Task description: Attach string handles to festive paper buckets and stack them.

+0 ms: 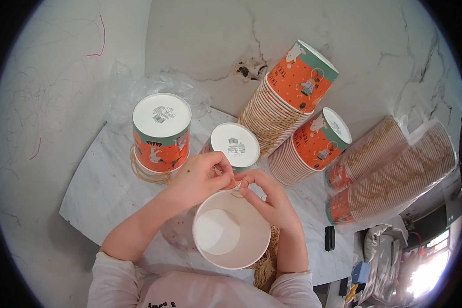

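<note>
White, grey-veined wall (pixel 200 31) behind a marble-look tabletop (pixel 102 190); open paper bucket (pixel 254 238), white inside, at table's near side, mouth tilted up; L hand (pixel 203 177) & R hand (pixel 269 197) meet w/ fingertips bunched at its far rim; can't tell if either is closed on rim or a thin strand; twine bundle (pixel 267 262) just R of bucket; upturned orange/green tub (pixel 161 138) to L; white-based tub (pixel 235 145) just past hands; tall stack (pixel 274 115) beyond; bagged stacks (pixel 395 177) far R
</note>
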A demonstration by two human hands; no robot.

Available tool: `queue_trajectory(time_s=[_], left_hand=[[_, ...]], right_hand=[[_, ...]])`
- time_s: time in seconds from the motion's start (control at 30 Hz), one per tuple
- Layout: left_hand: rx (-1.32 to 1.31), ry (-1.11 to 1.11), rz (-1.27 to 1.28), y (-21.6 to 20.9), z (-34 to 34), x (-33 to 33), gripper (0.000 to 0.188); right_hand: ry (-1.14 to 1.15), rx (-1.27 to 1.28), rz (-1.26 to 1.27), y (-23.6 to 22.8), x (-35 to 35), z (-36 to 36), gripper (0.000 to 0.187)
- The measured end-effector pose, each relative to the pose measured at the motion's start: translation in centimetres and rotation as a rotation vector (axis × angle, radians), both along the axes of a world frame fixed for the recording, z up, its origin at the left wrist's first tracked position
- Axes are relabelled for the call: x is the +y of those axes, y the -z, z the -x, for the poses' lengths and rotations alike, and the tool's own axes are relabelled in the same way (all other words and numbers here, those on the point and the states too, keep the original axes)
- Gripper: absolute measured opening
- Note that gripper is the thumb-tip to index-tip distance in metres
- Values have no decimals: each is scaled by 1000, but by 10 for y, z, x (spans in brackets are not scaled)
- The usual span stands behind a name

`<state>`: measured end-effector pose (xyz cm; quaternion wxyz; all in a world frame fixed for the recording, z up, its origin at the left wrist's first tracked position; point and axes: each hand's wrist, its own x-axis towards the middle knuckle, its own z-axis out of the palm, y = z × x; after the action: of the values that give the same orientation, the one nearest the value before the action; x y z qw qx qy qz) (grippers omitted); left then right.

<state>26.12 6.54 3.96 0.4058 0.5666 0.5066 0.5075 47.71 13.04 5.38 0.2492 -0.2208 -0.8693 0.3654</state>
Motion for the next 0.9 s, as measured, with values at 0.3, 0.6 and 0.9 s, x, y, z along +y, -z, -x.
queue_trajectory(time_s=[0.3,0.6,0.9], left_hand=[[111,28,0,6,4,2,9],[52,68,-34,6,-2,4,7],[46,43,-44,12,1,6,13]], right_hand=[[99,32,615,4,2,0,20],[67,182,768,32,18,11,22],[19,178,922,37,22,13,17]])
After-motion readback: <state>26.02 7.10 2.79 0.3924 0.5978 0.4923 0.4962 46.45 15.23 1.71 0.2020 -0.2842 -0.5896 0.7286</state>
